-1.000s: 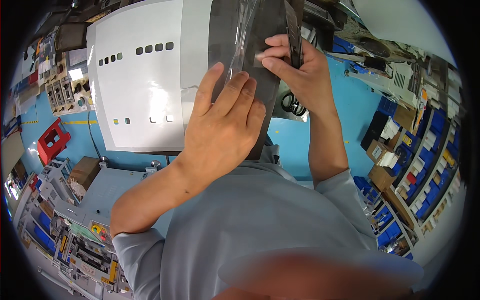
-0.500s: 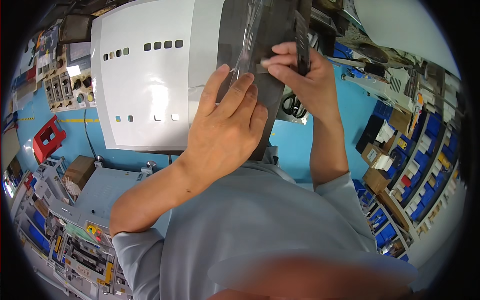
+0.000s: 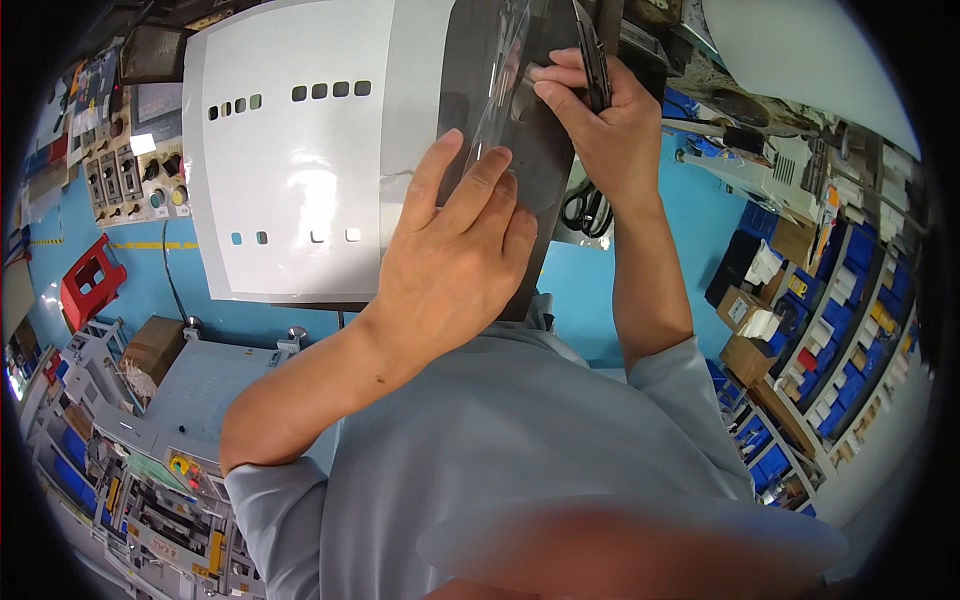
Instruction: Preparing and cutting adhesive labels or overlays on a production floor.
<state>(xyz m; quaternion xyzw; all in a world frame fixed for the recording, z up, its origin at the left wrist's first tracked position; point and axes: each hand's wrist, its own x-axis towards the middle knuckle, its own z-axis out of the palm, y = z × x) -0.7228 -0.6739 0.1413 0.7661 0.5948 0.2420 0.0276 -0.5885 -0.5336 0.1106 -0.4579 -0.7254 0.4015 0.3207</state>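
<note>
Film: the clear film (image 3: 500, 120) lies over the dark panel (image 3: 520, 200), at the top middle of the view, its loose edge lifted off the surface just above your left fingertips
Change: over the last second your right hand (image 3: 605, 130) has climbed toward the top edge of the dark panel, while your left has barely shifted; I judge that the peel is running upward and the lower stretch is already free
Left hand: your left hand (image 3: 455, 260) lies flat on the dark panel, fingers spread and straight, pressing and gripping nothing
Right hand: fingers curled narrow, pinching the film edge against a thin dark tool (image 3: 592, 60)
White panel: the white panel (image 3: 300, 170) with small square holes sits just beside the dark one, to your left
Around: black scissors (image 3: 588, 210) lie on the blue bench (image 3: 640, 290) under your right wrist; a red stool (image 3: 90, 280) stands well apart at left; blue bins (image 3: 850, 330) line the right
In the way: your own left hand covers the lower panel
</note>
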